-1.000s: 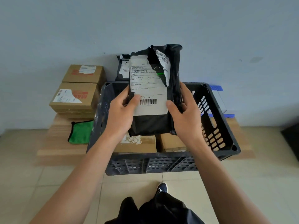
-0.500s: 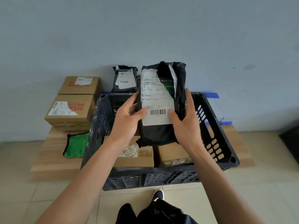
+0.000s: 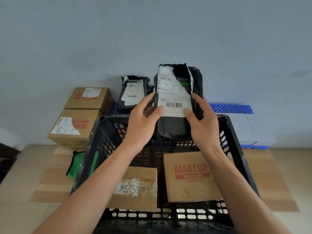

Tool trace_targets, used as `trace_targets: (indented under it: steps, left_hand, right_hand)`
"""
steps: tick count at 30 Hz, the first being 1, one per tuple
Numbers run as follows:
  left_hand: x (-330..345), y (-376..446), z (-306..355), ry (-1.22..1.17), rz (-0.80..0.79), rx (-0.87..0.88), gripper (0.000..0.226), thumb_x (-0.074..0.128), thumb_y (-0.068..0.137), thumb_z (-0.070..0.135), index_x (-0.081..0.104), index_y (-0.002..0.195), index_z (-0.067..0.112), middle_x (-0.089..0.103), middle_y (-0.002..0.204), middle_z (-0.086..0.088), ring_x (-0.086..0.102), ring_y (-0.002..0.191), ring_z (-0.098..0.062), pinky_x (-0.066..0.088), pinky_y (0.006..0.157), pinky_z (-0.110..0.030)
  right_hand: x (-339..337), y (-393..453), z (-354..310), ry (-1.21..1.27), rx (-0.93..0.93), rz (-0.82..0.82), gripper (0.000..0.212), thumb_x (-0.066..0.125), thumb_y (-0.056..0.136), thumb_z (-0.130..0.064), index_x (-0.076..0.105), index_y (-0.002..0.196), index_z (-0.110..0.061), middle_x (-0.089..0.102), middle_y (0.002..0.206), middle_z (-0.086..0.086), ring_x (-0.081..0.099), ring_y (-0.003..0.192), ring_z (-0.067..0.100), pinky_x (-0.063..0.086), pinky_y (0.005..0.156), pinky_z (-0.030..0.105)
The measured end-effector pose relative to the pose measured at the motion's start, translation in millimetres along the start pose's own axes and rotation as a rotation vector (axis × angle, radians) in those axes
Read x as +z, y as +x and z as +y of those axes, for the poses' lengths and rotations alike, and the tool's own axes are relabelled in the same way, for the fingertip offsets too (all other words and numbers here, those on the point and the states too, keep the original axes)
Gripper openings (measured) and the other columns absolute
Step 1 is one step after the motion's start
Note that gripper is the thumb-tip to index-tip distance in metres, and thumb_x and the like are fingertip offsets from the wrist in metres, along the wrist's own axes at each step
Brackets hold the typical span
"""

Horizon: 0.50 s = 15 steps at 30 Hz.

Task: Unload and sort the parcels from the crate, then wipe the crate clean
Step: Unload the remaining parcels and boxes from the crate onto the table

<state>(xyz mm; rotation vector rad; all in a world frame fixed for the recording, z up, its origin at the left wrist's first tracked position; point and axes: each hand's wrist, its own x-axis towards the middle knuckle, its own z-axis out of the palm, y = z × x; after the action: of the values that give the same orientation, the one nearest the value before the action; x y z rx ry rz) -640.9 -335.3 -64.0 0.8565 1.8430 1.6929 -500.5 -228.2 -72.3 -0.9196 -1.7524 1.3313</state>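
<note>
Flattened cardboard sheets (image 3: 268, 181) on tiled floor (image 3: 15, 191); on them: black crate (image 3: 236, 149), green cloth (image 3: 76, 163), stacked boxes (image 3: 74, 127).

Single head view, close, facing forward-down over crate (image 3: 236, 135) toward wall (image 3: 152, 31).

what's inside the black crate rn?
Two cardboard boxes lie on the black crate floor: a taped box and a MAKEUP box. The forearms cover part of each box and some of the floor.
</note>
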Motion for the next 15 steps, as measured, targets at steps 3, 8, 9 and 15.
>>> trace_targets:
  steps: [3, 8, 9, 15]
  left_hand:
    - [-3, 28, -8, 0.207, -0.009, 0.057, 0.064, 0.068, 0.098, 0.026, 0.041, 0.155, 0.031, 0.054, 0.149, 0.014, 0.05, 0.137, -0.003, 0.051, 0.109, -0.039]
    - [-8, 89, -14, 0.398, 0.114, 0.053, 0.068, 0.069, 0.096, 0.018, 0.039, 0.157, 0.026, 0.051, 0.149, 0.007, 0.051, 0.123, 0.001, 0.049, 0.101, -0.018]
    - [-8, 101, -17, 0.387, 0.104, 0.038, 0.068, 0.07, 0.096, 0.015, 0.04, 0.156, 0.024, 0.054, 0.147, 0.006, 0.053, 0.121, 0.0, 0.052, 0.1, -0.019]
    - [-21, 163, -49, 0.509, -0.063, 0.004, 0.048, 0.072, 0.093, 0.013, 0.064, 0.137, 0.028, 0.061, 0.141, 0.008, 0.055, 0.131, -0.012, 0.043, 0.115, -0.036]
  right_hand:
    - [11, 34, -1, -0.005, -0.015, -0.018, 0.043, 0.062, 0.101, -0.023, 0.054, 0.142, -0.032, 0.058, 0.135, -0.014, 0.057, 0.124, 0.003, 0.058, 0.088, 0.02]
    - [44, 102, 7, -0.118, -0.065, -0.057, 0.046, 0.064, 0.098, -0.022, 0.054, 0.143, -0.028, 0.058, 0.14, -0.007, 0.055, 0.127, 0.009, 0.055, 0.102, 0.036]
    - [49, 114, 10, -0.149, -0.052, -0.063, 0.046, 0.063, 0.099, -0.021, 0.054, 0.143, -0.026, 0.059, 0.139, -0.006, 0.055, 0.126, 0.009, 0.053, 0.103, 0.036]
    - [73, 164, 41, -0.378, 0.097, -0.252, 0.054, 0.06, 0.099, -0.021, 0.046, 0.151, -0.021, 0.055, 0.145, 0.0, 0.052, 0.128, 0.017, 0.043, 0.102, 0.024]
